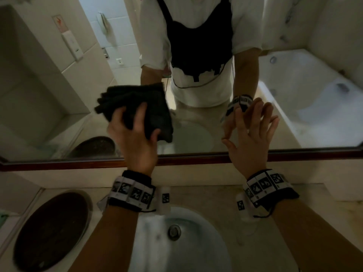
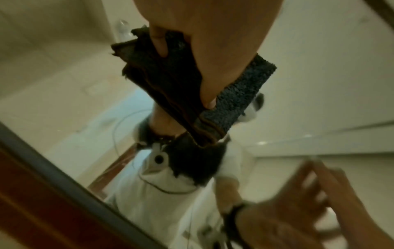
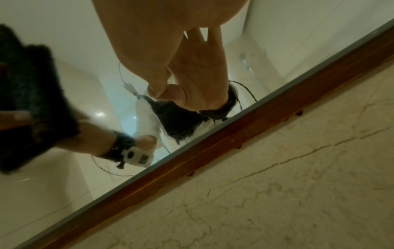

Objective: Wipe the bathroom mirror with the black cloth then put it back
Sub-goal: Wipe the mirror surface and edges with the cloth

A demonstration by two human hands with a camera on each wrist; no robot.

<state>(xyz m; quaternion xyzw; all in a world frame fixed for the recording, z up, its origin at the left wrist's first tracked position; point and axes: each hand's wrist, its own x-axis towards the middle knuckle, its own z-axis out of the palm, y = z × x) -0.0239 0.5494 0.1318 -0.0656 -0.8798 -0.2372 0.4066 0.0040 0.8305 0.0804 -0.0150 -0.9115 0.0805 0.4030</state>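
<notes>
The bathroom mirror (image 1: 59, 79) fills the upper head view, bordered below by a red-brown wooden frame (image 1: 196, 159). My left hand (image 1: 135, 132) grips a folded black cloth (image 1: 137, 103) and holds it flat against the glass, just left of centre. The left wrist view shows the cloth (image 2: 238, 94) pinched between thumb and fingers, with its reflection behind. My right hand (image 1: 253, 132) has its fingers spread and straight, flat on the glass to the right of the cloth, meeting its own reflection. In the right wrist view the right hand (image 3: 170, 55) touches the mirror (image 3: 74, 42), and the cloth (image 3: 32, 87) shows at the left.
Below the mirror lies a beige marble counter (image 1: 216, 197) with a white oval basin (image 1: 176, 242) and its drain. A dark oval mat or lid (image 1: 51, 228) sits at the left. The mirror reflects my white shirt, a bathtub and tiled walls.
</notes>
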